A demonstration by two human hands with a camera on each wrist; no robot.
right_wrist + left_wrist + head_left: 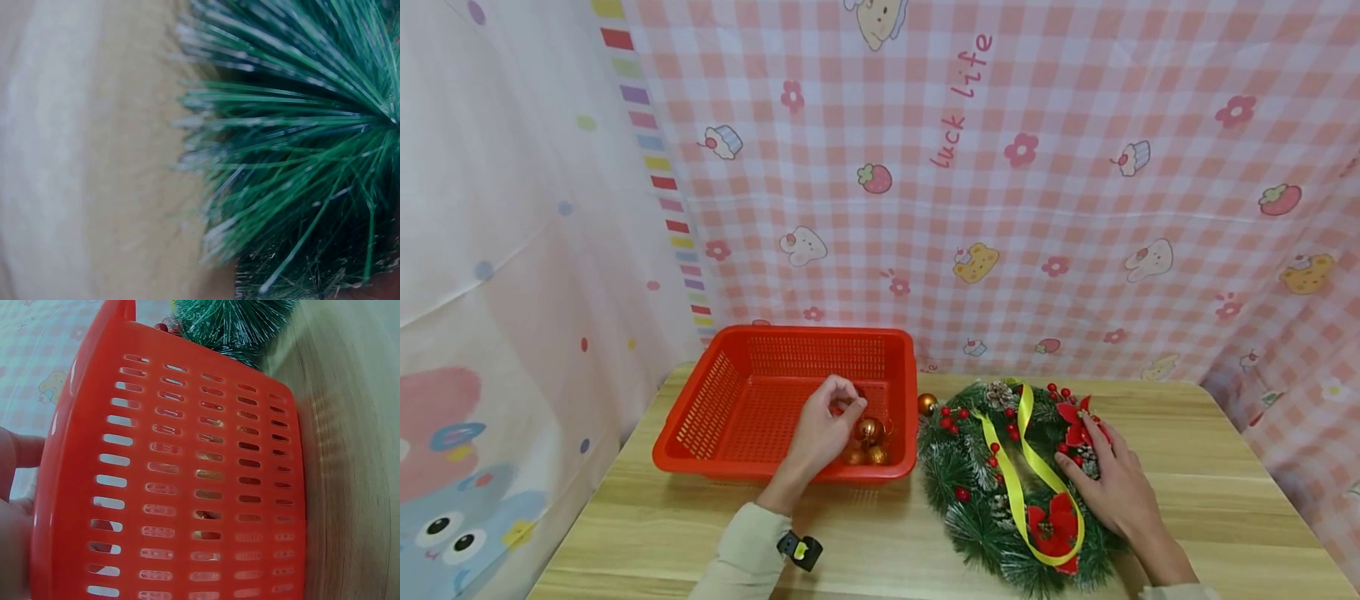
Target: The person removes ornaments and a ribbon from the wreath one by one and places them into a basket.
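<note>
My left hand [826, 425] reaches into a red plastic basket [700, 350], thumb and fingers bent together above several gold Christmas baubles [870, 431] in its right end. I cannot tell whether a bauble or its string is between those fingertips. In the left wrist view the basket's slotted wall [187, 487] covers most of the picture, with part of the hand at the left edge. My right hand [1120, 487] rests on the right side of a green Christmas wreath [962, 500], fingers spread near a red fabric flower [1078, 421]. Wreath needles [312, 137] fill the right wrist view's right side.
A yellow ribbon [1011, 475] loops across the wreath, which carries red berries, pinecones [998, 394] and a second red flower [1054, 529]. One gold bauble [927, 404] lies between basket and wreath. Behind the wooden table [1210, 483] hangs a checked curtain [925, 225].
</note>
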